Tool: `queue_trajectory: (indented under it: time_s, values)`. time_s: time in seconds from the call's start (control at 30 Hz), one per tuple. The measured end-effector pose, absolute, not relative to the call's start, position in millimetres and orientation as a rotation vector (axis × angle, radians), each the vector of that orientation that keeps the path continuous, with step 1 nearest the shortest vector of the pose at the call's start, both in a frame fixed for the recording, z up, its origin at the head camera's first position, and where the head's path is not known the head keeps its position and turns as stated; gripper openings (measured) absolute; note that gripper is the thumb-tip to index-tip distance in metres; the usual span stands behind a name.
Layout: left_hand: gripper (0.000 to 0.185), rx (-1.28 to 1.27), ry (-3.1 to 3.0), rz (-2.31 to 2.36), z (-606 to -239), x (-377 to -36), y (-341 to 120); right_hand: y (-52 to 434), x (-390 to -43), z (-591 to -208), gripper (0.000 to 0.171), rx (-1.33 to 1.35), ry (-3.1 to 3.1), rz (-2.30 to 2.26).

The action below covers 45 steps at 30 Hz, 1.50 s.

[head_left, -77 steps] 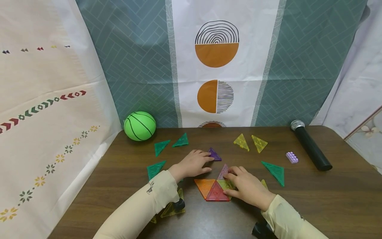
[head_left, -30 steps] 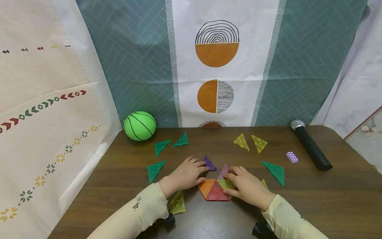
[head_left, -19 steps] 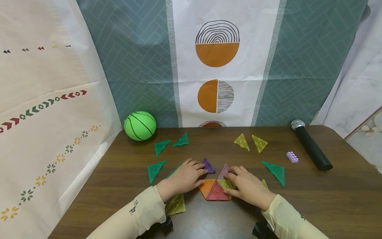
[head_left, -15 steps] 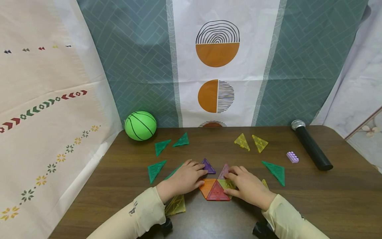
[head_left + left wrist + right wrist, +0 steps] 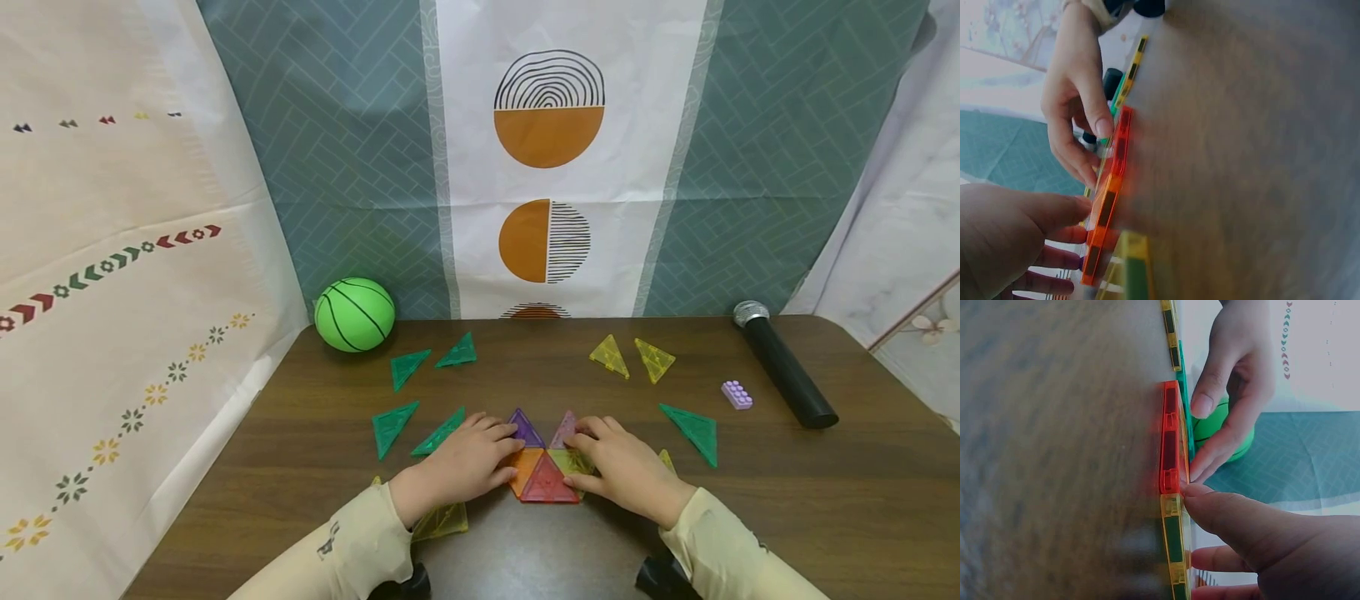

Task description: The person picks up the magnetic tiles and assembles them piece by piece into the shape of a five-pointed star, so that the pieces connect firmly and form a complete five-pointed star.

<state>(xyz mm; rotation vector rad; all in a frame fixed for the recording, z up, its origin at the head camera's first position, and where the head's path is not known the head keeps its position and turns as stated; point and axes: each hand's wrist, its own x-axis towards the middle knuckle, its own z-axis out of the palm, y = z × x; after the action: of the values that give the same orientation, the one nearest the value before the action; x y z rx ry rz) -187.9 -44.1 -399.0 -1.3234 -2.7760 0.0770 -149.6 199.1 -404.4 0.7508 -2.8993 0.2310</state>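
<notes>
In the head view, triangular magnetic tiles lie flat together: an orange tile (image 5: 524, 468), a red tile (image 5: 550, 482), a yellow-green tile (image 5: 566, 460), a purple tile (image 5: 526, 429) and a pink tile (image 5: 563, 428). My left hand (image 5: 467, 460) touches the purple tile with its fingertips, its thumb by the orange tile, covering part of both. Across from it, my right hand (image 5: 626, 468) rests its fingers on the pink and yellow-green tiles, thumb at the red tile's edge. The left wrist view shows the orange tile (image 5: 1101, 228) edge-on; the right wrist view shows the red tile (image 5: 1170, 437) likewise.
Green tiles (image 5: 394, 427) lie to the left, another green tile (image 5: 693, 433) to the right. Yellow tiles (image 5: 609, 357) lie at the back, one yellow tile (image 5: 442, 522) under the left wrist. A green ball (image 5: 355, 315), purple brick (image 5: 737, 395) and microphone (image 5: 783, 365) stand around the table.
My left hand has drawn the purple tile from the back toward me, bringing it up against the orange tile's far edge. My right hand has stayed nearly still.
</notes>
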Motion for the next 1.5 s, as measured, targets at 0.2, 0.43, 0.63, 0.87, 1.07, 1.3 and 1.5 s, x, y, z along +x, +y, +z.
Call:
queue_trajectory:
  time_s: [0.2,0.43,0.63,0.87,1.07,1.3,1.5]
  values:
    - [0.059,-1.295,-2.807,0.058,-402.5,-181.8,-42.7,199.8,-150.2,-406.0,0.053,0.754,-2.903,0.228]
    - [0.078,-1.247,-2.817,0.049,-407.1,-177.8,-41.0,199.6,-149.8,-404.3,0.055,0.761,-2.909,0.217]
    - [0.075,-1.209,-2.822,-0.051,-412.3,-175.1,-40.6,200.3,-149.0,-402.1,0.069,0.779,-2.934,0.205]
    - [0.074,-1.193,-2.835,-0.101,-414.1,-174.8,-41.7,200.2,-148.6,-401.9,0.063,0.787,-2.914,0.189]
    - [0.075,-1.199,-2.792,-0.085,-414.6,-175.9,-43.6,199.4,-148.7,-403.8,0.06,0.777,-2.894,0.199]
    - [0.075,-1.218,-2.734,-0.057,-416.3,-177.1,-46.3,197.2,-148.3,-406.6,0.059,0.797,-2.88,0.224]
    - [0.074,-1.221,-2.727,-0.089,-417.1,-177.1,-45.8,197.3,-148.4,-404.8,0.06,0.798,-2.888,0.202]
